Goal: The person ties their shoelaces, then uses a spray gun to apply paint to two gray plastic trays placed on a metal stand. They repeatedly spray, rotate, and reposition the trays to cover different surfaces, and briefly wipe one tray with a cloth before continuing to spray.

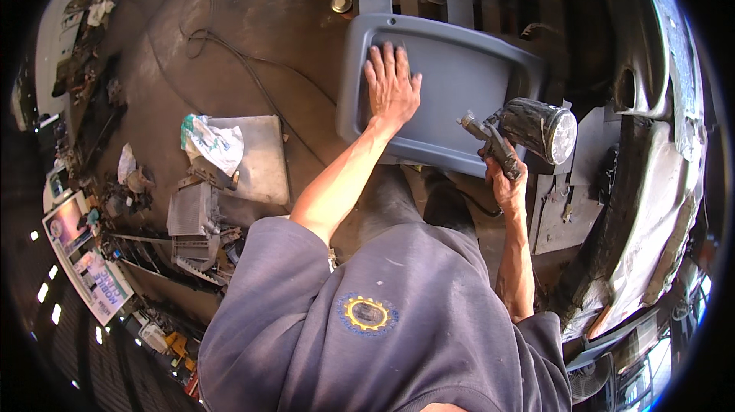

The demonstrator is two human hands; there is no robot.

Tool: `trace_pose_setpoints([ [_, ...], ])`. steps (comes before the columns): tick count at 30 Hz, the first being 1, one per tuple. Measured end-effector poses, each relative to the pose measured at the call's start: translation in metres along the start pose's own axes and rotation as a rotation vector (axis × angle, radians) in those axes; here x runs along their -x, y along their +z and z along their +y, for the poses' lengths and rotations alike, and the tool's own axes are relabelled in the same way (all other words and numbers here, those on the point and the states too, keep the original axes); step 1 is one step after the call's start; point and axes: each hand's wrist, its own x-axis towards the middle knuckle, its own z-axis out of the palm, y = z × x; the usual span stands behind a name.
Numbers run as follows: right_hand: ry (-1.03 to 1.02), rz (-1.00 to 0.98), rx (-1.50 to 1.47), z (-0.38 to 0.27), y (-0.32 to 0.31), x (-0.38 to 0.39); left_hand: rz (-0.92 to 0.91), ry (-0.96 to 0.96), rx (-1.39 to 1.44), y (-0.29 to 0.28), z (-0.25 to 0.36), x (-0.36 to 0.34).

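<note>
The left hand (pixel 392 96) lies palm down, 4 fingers (pixel 390 63) slightly spread and pointing forward, thumb (pixel 416 82) out to the right; the bare left forearm (pixel 341 178) slants inward. The right hand (pixel 508 182), farther back, is curled in a grip, the right forearm (pixel 517 251) pointing forward.

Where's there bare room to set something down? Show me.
Floor between hose and gray panel; panel's middle, between left hand and spray gun. Crowded: around the white-green bag, and right of the spray gun.

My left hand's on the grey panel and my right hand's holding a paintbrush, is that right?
Not quite: the head view shows your right hand holding a spray gun, not a paintbrush. Your left hand is on the grey panel.
</note>
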Motion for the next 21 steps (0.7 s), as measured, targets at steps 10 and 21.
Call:
trace_pose_setpoints([
  [10,-0.06,0.119,-0.019,-0.011,-0.005,0.008,-0.022,0.084,0.016,0.023,0.005,-0.01],
  [21,0.044,0.142,-0.054,-0.009,-0.003,0.022,-0.02,0.306,-0.022,0.016,0.046,-0.003],
])
